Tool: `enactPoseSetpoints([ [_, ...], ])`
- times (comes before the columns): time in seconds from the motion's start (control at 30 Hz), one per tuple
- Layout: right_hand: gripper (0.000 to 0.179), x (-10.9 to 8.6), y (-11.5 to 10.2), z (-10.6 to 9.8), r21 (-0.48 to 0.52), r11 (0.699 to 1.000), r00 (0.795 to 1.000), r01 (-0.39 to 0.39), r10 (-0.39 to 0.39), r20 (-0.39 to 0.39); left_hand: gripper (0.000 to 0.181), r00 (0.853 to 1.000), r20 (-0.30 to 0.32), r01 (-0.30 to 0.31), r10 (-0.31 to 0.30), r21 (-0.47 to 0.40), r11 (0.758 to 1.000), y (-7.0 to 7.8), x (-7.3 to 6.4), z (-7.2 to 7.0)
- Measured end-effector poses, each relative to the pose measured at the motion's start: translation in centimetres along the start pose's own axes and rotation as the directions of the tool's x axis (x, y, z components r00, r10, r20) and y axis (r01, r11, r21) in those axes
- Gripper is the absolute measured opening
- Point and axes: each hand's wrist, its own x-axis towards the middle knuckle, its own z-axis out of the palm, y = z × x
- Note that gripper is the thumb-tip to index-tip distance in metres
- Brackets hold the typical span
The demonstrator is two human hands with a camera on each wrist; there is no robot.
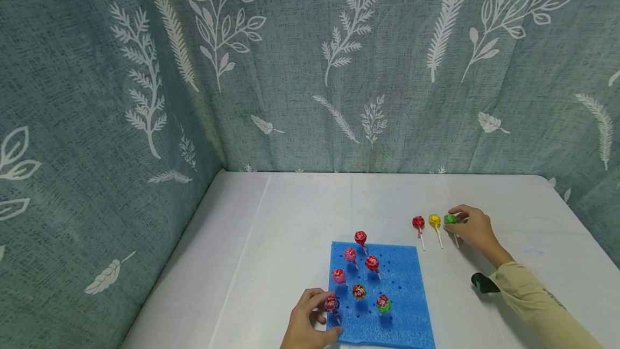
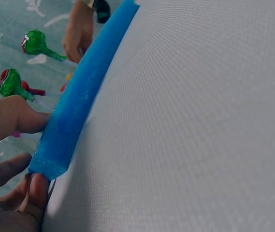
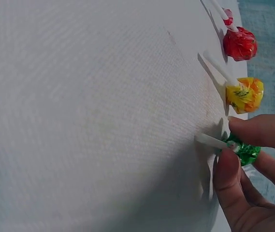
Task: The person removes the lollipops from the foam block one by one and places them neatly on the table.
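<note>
Left hand (image 1: 307, 322): gripping foam (image 1: 409, 290) at edge
Right hand (image 1: 477, 229): pinching green pop (image 1: 450, 219)
Yellow pop (image 1: 435, 221), red pop (image 1: 418, 222): lying nearby
Seven pops (image 1: 359, 291): standing in foam

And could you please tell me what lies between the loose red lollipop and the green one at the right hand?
A yellow lollipop lies between them on the table, as the head and right wrist views show.

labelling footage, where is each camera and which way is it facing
Head: on head, facing forward and down at blue board; shows left hand, right hand, sleeve.
Left wrist: on wrist, facing board's edge; left hand near, right hand beyond.
Right wrist: on wrist, facing green lollipop; only right hand shows.
Head and right wrist share yellow lollipop.
</note>
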Motion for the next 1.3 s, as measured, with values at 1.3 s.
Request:
enactPoseSetpoints([
  [1.3, 0.029, -1.9, -3.1, -1.1, 0.021, 0.968, 0.966, 0.252, -0.250, -0.062, 0.059, 0.999, -0.033, 0.025, -0.025, 0.009, 1.000, 0.0, -0.1, 0.2],
])
